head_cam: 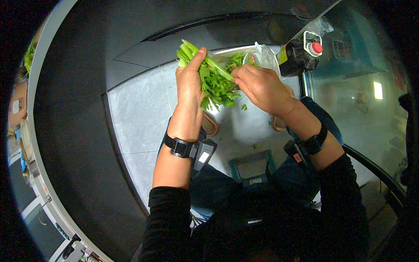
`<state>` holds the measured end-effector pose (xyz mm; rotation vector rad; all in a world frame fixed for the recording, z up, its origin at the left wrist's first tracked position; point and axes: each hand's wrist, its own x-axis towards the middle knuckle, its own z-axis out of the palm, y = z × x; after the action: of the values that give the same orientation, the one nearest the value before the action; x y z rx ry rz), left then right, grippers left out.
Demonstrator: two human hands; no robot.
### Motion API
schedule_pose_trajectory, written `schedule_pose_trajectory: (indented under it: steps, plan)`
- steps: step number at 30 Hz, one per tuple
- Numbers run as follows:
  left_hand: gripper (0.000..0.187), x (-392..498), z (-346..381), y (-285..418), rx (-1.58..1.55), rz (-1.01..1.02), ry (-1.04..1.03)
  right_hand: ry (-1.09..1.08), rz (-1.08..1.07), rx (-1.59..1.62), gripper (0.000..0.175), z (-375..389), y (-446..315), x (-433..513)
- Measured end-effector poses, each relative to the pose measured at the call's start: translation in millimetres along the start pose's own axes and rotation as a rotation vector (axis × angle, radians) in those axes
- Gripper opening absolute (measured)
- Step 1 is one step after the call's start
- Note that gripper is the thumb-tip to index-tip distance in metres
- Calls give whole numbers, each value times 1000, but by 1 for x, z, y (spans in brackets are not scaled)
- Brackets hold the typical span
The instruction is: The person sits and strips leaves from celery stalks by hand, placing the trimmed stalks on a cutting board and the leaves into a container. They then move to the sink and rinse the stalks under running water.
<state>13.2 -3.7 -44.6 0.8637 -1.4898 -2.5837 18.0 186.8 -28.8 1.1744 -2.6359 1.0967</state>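
Observation:
My left hand [189, 80] is closed around several green celery stalks [187, 52], with the thumb on top. Leafy celery tops [217, 86] hang below and to the right of that grip. One long stalk [216, 68] slants from the left hand to my right hand [263, 86], whose thumb and fingers pinch its lower end. Just beyond the hands stands a white bin [235, 49], partly covered by them. Inside it are loose celery leaves [235, 60] and a clear plastic bag [264, 56].
A large dark bottle [296, 60] with a red cap and white handle stands right of the bin. Dark cabinet fronts [75, 131] border the grey tiled floor [137, 108] at left. Leaf scraps lie near my slippers [210, 124]. A glossy glass-like panel [356, 108] rises at right.

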Motion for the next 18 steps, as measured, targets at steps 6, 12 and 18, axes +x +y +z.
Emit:
schedule_pose_trajectory:
  steps: [6, 12, 18]
  plan:
    - [15, -4, 3, 4, -16, 11, 3, -7, -17, -43, 12, 4, 0, -2]
    - [13, -8, 6, 8, 12, 18, 13, -10, 27, -155, 12, 4, -4, -4]
    - [14, -11, 9, 9, 70, 27, -35, -48, 27, -128, 14, 3, -7, -4]
